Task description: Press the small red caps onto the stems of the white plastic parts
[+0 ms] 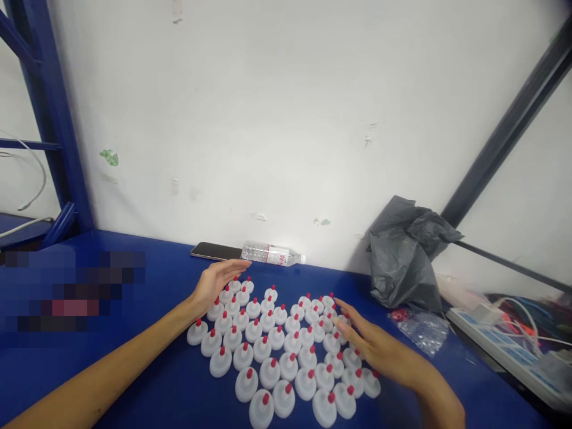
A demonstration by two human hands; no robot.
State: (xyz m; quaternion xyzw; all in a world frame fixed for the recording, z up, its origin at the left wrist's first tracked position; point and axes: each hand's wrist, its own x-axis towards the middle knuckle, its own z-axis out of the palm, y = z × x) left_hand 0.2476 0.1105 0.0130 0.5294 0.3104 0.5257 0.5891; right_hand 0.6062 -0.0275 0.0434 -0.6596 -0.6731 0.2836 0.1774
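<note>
Several white bottle caps with red tips (277, 345) stand packed together in rows on the blue table (147, 369). My left hand (214, 281) lies open against the far left edge of the group, fingers stretched along the back row. My right hand (375, 348) is open too, fingers straight and pressed against the right side of the group. Neither hand holds anything.
A clear water bottle (272, 254) lies on its side by the white wall, next to a dark phone (213, 251). A crumpled grey plastic bag (409, 256) and a small clear bag (420, 328) sit at right. A power strip with cables (509, 348) lies far right.
</note>
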